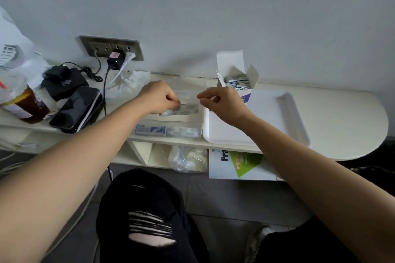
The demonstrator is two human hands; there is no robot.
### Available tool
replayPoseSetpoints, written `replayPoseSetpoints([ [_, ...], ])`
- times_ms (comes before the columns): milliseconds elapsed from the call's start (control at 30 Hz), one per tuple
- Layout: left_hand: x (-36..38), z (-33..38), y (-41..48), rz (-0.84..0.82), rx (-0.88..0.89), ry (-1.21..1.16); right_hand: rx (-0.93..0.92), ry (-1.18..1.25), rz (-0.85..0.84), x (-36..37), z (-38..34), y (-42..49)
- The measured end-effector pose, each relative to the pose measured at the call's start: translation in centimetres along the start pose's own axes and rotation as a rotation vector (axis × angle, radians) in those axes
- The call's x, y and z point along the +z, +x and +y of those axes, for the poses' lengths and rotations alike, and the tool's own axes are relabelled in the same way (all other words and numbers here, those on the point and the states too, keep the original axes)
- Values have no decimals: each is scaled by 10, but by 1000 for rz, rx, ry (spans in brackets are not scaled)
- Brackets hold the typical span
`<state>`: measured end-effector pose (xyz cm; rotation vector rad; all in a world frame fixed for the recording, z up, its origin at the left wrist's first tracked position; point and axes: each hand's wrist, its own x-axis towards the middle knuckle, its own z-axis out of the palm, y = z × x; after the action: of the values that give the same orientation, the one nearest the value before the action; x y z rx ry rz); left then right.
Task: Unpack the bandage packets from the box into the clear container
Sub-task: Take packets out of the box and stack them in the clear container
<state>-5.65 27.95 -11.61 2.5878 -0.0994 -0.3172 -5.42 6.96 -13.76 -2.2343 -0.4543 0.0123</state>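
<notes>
The clear container point(171, 120) sits on the white shelf point(342, 117). It is see-through, so its walls are hard to make out. Some flat packets point(150, 130) lie inside it, against the front wall.

The left hand point(159, 97) is over the container. Its fingers are curled down and pinch the left end of a bandage packet point(187, 109). The hand hides that end. The packet is low inside the container, and its print is too blurry to read.

The right hand point(222, 102) is over the right edge of the container. Its fingers are curled, and the thumb and first finger meet at the tips. You cannot tell if they hold something thin or nothing at all.

The box point(245, 92) stands just right of the container, on the far corner of a white tray point(284, 117). Its flaps are open and many small packets in the box point(237, 82) show at the top. The right hand covers part of the box.

Left of the container lies a black phone point(77, 109). Further left is a cup with a brown drink point(23, 102), cut off by the edge. Under the container is a crumpled plastic bag point(188, 158), and you cannot see what is in it.
</notes>
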Motion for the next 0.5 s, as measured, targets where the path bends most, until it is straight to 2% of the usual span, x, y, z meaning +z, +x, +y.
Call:
replayPoseSetpoints([
  [267,27,1,28,-315,-136,116,-9,-77,-74,7,6,-8],
  [500,38,-4,33,-325,-160,134,1,-95,-137,9,7,-7],
])
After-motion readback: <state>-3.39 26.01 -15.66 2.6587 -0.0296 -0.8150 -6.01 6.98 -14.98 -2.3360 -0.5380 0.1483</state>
